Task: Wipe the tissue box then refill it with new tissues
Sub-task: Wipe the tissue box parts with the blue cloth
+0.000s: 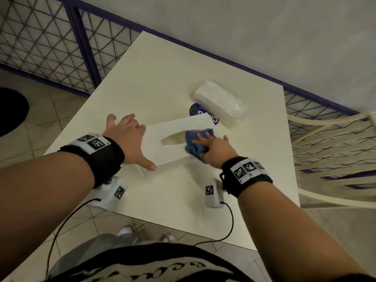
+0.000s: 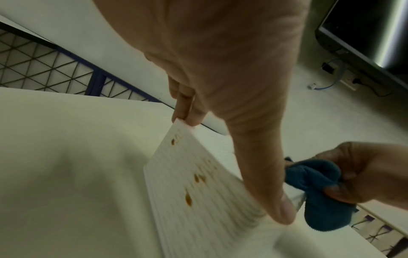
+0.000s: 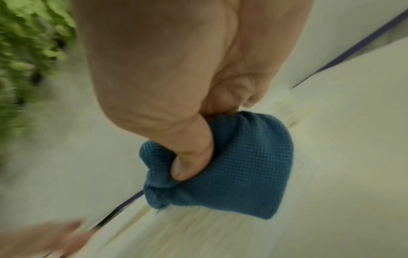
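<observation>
The white patterned tissue box (image 1: 160, 137) lies on the table (image 1: 162, 78) with its oval slot facing up and empty. My left hand (image 1: 140, 146) clasps the box's left end, thumb at the near corner and fingers at the far corner. Brown stains (image 2: 188, 199) dot that end face, seen in the left wrist view. My right hand (image 1: 207, 145) grips a bunched blue cloth (image 1: 195, 148) and presses it on the box top just right of the slot; the thumb digs into the cloth (image 3: 249, 165). A clear-wrapped pack of white tissues (image 1: 220, 102) lies behind the box to the right.
A purple round sticker (image 1: 194, 110) shows on the table between box and tissue pack. A cream slatted chair (image 1: 335, 155) stands at the table's right edge. A mesh fence with purple frame (image 1: 81, 47) runs behind the table along the wall.
</observation>
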The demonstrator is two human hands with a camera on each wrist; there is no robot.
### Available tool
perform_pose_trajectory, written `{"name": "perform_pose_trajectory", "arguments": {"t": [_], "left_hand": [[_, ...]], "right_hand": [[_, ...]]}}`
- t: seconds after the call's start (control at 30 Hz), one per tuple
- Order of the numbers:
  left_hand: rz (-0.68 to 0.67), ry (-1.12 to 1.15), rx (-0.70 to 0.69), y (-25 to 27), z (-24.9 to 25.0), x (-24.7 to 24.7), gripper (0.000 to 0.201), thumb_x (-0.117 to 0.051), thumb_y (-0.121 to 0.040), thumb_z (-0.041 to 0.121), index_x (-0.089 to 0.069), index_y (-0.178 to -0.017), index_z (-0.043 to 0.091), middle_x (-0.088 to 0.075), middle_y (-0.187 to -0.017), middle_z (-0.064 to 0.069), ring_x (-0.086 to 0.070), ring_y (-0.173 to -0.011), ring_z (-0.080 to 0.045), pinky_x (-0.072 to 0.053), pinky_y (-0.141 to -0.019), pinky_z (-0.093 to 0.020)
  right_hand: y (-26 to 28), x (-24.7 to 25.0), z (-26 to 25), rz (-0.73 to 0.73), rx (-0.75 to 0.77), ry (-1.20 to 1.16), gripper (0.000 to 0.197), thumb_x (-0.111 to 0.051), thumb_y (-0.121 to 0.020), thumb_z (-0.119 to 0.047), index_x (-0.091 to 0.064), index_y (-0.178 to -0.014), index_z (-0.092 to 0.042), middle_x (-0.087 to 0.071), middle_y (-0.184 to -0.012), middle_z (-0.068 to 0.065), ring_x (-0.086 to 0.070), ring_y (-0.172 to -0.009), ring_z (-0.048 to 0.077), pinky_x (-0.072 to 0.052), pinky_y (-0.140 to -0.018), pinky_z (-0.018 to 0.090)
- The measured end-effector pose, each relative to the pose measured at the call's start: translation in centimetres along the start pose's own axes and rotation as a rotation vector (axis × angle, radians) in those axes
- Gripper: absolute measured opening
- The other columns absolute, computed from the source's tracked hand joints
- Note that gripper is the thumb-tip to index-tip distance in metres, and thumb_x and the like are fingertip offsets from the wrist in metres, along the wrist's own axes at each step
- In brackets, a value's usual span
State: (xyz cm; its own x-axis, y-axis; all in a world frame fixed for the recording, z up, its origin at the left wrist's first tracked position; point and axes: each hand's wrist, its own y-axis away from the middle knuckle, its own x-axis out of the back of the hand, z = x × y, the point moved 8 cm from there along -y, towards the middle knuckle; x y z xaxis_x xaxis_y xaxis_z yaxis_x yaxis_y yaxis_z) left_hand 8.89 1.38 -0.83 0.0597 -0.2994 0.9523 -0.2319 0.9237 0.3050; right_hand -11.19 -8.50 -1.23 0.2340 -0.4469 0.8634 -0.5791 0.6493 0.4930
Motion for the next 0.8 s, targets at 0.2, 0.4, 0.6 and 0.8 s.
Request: {"name": "perform_pose_trajectory", "arguments": {"t": [0.2,0.4,0.6,0.8], "left_hand": [[-0.039,0.032,0.031,-0.2,0.3,-0.4,0.117,-0.052,-0.031,0.095,-0.046,-0.125,0.026,-0.046,-0.134,-0.001,-0.017,-0.141,-0.019,-0.012,-0.106,-0.053],[-0.080,-0.055,0.064,-0.4,0.7,-0.1,0.110,-0.056,-0.034,0.092,-0.047,-0.120,0.024,-0.048,-0.126,-0.001,-0.031,-0.129,-0.020,-0.021,-0.102,-0.051],[-0.085,-0.027,0.058,-0.2,0.5,0.0,0.114,-0.056,-0.033,0.092,-0.044,-0.125,0.025,-0.047,-0.129,0.001,-0.031,-0.131,-0.019,-0.017,-0.105,-0.053],[-0.037,0.016,0.022,1.2,1.2,-0.8,0.121,-0.042,-0.059,0.089,-0.007,-0.150,0.018,-0.006,-0.157,-0.006,-0.009,-0.142,-0.023,-0.014,-0.107,-0.049]], "right_hand": [[-0.6,0.3,0.7,0.119,-0.159,-0.067,0.046,-0.038,-0.096,-0.030,-0.038,-0.141,-0.020,-0.024,-0.157,0.009,-0.023,-0.142,0.033,-0.016,-0.117,0.047],[0.8,-3.0,-9.2,0.015,0.137,-0.142,0.055,-0.037,-0.098,-0.037,-0.021,-0.150,-0.028,-0.011,-0.162,-0.004,-0.006,-0.150,0.019,-0.001,-0.119,0.052],[-0.8,-0.5,2.8,0.053,-0.202,-0.149,0.056,-0.036,-0.099,-0.034,-0.015,-0.151,-0.034,-0.005,-0.163,-0.005,-0.010,-0.150,0.019,-0.009,-0.117,0.054],[1.6,1.3,6.8,0.473,-0.386,-0.990,0.039,-0.047,-0.094,-0.011,-0.054,-0.133,-0.013,-0.063,-0.122,0.017,-0.058,-0.115,0.035,-0.047,-0.094,0.037]]}}
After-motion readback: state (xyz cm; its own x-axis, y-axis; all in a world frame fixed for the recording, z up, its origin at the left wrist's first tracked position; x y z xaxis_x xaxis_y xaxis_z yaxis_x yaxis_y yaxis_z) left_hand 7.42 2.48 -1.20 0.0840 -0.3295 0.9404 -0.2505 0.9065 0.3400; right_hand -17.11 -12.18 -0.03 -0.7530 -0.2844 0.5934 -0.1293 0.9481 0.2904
